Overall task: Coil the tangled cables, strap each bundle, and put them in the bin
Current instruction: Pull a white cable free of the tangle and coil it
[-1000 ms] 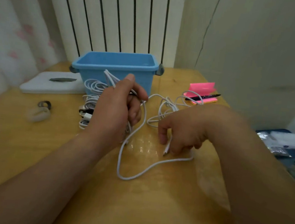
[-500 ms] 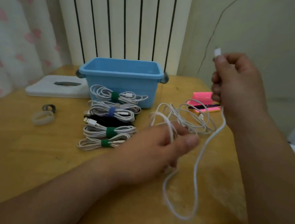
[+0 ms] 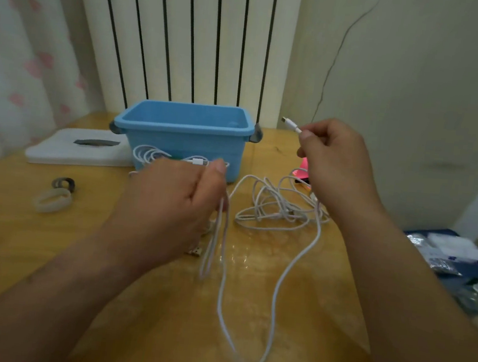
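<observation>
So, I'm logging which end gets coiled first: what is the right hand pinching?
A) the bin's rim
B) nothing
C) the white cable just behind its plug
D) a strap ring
C: the right hand pinches the white cable just behind its plug, raised above the table.

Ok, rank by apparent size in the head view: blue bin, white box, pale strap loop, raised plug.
1. blue bin
2. white box
3. pale strap loop
4. plug in the right hand, clearly smallest
</observation>
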Demonstrator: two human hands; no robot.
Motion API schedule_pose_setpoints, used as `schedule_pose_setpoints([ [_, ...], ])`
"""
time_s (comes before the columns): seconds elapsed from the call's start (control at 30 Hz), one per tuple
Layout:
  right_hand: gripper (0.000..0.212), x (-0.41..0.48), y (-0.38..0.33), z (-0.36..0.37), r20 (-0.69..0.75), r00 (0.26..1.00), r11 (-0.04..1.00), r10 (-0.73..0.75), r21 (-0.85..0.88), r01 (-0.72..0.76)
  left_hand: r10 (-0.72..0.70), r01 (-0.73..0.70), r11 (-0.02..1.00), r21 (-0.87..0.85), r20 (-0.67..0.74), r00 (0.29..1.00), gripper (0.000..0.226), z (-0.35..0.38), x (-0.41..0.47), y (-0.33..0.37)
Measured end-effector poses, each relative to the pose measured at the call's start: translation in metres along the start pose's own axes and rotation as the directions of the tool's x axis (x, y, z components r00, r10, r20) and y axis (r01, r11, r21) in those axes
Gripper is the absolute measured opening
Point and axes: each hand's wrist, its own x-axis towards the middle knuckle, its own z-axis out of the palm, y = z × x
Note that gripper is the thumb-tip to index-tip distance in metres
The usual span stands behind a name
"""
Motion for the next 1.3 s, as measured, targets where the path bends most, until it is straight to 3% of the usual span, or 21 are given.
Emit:
schedule_pose_setpoints([
  [0.07, 0.010, -0.001, -0.002, -0.001, 0.031, 1.000, 0.995, 0.007, 0.096, -0.010, 0.101, -0.096, 0.995, 0.035, -0.237, 0.966, 0.059, -0.003, 0.003, -0.006],
  [0.13, 0.008, -0.005, -0.006, 0.000, 0.140, 0.990, 0.969, -0.031, 0.247, -0.005, 0.114, -0.122, 0.993, 0.001, -0.363, 0.925, 0.051, -0.003, 0.005, -0.008],
  [0.2, 0.008, -0.012, -0.013, 0.005, 0.272, 0.959, 0.917, -0.083, 0.398, -0.033, 0.021, -0.073, 0.989, -0.132, -0.361, 0.932, 0.043, 0.000, 0.008, -0.006],
  [0.27, 0.008, -0.020, -0.021, 0.011, 0.397, 0.908, 0.866, -0.134, 0.492, -0.087, -0.082, 0.015, 0.962, -0.271, -0.240, 0.967, 0.039, 0.003, 0.011, 0.000],
  [0.37, 0.008, -0.033, -0.031, 0.021, 0.545, 0.816, 0.866, -0.195, 0.487, -0.118, -0.094, 0.038, 0.928, -0.370, -0.133, 0.987, 0.032, 0.004, 0.011, 0.001],
  [0.47, 0.003, -0.044, -0.037, 0.031, 0.602, 0.776, 0.868, -0.188, 0.471, -0.155, -0.084, -0.025, 0.904, -0.426, -0.237, 0.968, 0.032, 0.000, 0.008, 0.004],
  [0.53, 0.010, -0.045, -0.038, 0.032, 0.691, 0.714, 0.823, -0.115, 0.468, -0.321, -0.087, -0.070, 0.910, -0.410, -0.352, 0.932, 0.029, -0.006, 0.012, -0.002],
  [0.6, 0.014, -0.044, -0.036, 0.030, 0.771, 0.636, 0.785, -0.044, 0.420, -0.455, -0.176, -0.044, 0.899, -0.436, -0.452, 0.875, 0.026, -0.016, 0.019, -0.015],
  [0.67, 0.015, -0.039, -0.032, 0.030, 0.726, 0.687, 0.766, 0.029, 0.426, -0.482, -0.329, 0.006, 0.815, -0.580, -0.454, 0.828, 0.025, -0.028, 0.025, -0.030],
  [0.73, 0.021, -0.031, -0.025, 0.029, 0.582, 0.808, 0.751, 0.096, 0.490, -0.443, -0.427, 0.078, 0.676, -0.733, -0.303, 0.852, 0.023, -0.034, 0.029, -0.041],
  [0.83, 0.015, -0.020, -0.020, 0.024, 0.385, 0.917, 0.735, 0.104, 0.591, -0.332, -0.366, 0.269, 0.572, -0.775, 0.053, 0.929, 0.024, -0.032, 0.029, -0.038],
  [0.93, 0.014, -0.022, -0.024, 0.027, 0.271, 0.961, 0.744, 0.048, 0.632, -0.216, -0.303, 0.391, 0.538, -0.747, 0.261, 0.917, 0.028, -0.034, 0.028, -0.027],
  [1.0, 0.013, -0.031, -0.028, 0.033, 0.223, 0.974, 0.796, 0.024, 0.585, -0.154, -0.276, 0.422, 0.555, -0.717, 0.320, 0.906, 0.029, -0.034, 0.025, -0.020],
  [1.1, 0.012, -0.057, -0.037, 0.049, 0.190, 0.978, 0.931, -0.083, 0.364, 0.009, -0.262, 0.377, 0.737, -0.561, 0.276, 0.925, 0.035, -0.026, 0.018, -0.015],
  [1.17, 0.013, -0.075, -0.042, 0.059, 0.215, 0.965, 0.952, -0.152, 0.293, 0.085, -0.229, 0.330, 0.776, -0.537, 0.247, 0.941, 0.044, -0.018, 0.016, -0.015],
  [1.23, 0.015, -0.084, -0.044, 0.066, 0.270, 0.951, 0.955, -0.150, 0.290, 0.068, -0.227, 0.339, 0.675, -0.655, 0.253, 0.941, 0.052, -0.014, 0.014, -0.016],
  [1.3, 0.017, -0.084, -0.044, 0.066, 0.332, 0.936, 0.946, -0.112, 0.324, -0.002, -0.227, 0.350, 0.490, -0.798, 0.271, 0.935, 0.049, -0.014, 0.012, -0.011],
])
